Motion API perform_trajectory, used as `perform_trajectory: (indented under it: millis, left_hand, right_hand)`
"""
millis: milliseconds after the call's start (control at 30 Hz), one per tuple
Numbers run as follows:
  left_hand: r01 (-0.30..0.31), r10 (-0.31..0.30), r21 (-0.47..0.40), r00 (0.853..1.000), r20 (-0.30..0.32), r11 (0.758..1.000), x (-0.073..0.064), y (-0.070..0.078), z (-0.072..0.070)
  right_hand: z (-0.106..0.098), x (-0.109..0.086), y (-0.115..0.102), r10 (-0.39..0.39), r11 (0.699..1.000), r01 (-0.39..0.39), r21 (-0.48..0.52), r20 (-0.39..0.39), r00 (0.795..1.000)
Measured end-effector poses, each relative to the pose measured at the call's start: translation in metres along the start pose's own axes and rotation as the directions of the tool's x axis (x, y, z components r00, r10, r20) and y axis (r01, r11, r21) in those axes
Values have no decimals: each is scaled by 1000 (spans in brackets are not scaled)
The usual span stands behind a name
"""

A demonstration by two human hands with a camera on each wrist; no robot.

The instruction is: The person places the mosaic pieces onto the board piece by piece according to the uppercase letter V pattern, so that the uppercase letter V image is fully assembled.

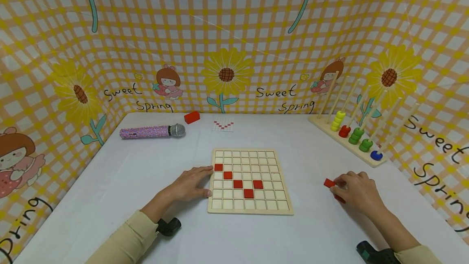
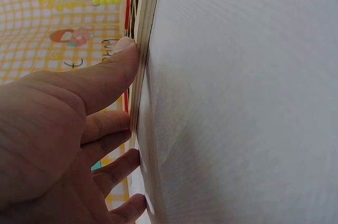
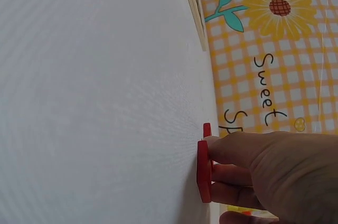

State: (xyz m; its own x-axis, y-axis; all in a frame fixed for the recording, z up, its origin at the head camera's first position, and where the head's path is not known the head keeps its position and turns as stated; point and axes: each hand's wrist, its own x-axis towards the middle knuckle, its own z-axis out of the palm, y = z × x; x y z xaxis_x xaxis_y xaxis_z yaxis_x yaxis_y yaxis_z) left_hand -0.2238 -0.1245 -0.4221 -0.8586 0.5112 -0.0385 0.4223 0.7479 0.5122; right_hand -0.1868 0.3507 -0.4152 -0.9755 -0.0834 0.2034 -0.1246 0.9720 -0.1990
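Observation:
Against the left edge of a wooden grid board (image 1: 250, 213), the thumb and fingers of my left hand (image 1: 188, 184) rest fairly straight. The left wrist view shows that hand (image 2: 58, 129) touching the board's side (image 2: 142, 49). Several red square tiles sit in the grid, including one tile (image 1: 248, 193) at the bottom of a V-like diagonal. Off to the right, my right hand (image 1: 357, 193) pinches a red tile (image 1: 329, 182) just above the table. A second red tile (image 1: 340, 199) lies by the thumb, partly hidden. Both tiles also show beside the hand (image 3: 285, 171) in the right wrist view.
Toward the back left lie a glittery microphone (image 1: 152, 131) and a red block (image 1: 192, 117). A small pattern card (image 1: 223, 125) with red squares lies behind the board. At the right stands a bead counting rack (image 1: 360, 150). Patterned cloth (image 1: 227, 20) walls surround the white table (image 1: 256, 239).

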Motion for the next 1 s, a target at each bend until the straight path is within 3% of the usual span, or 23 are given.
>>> perform_trajectory:
  millis: [467,1000]
  left_hand:
    - [10,-10,1,1000,3,1000,0,1,0]
    - [8,-8,-4,1000,4,1000,-1,2,0]
  right_hand:
    - [-2,2,-7,-51,998,52,28,-54,997]
    - [-3,9,-46,-98,994,102,50,-80,992]
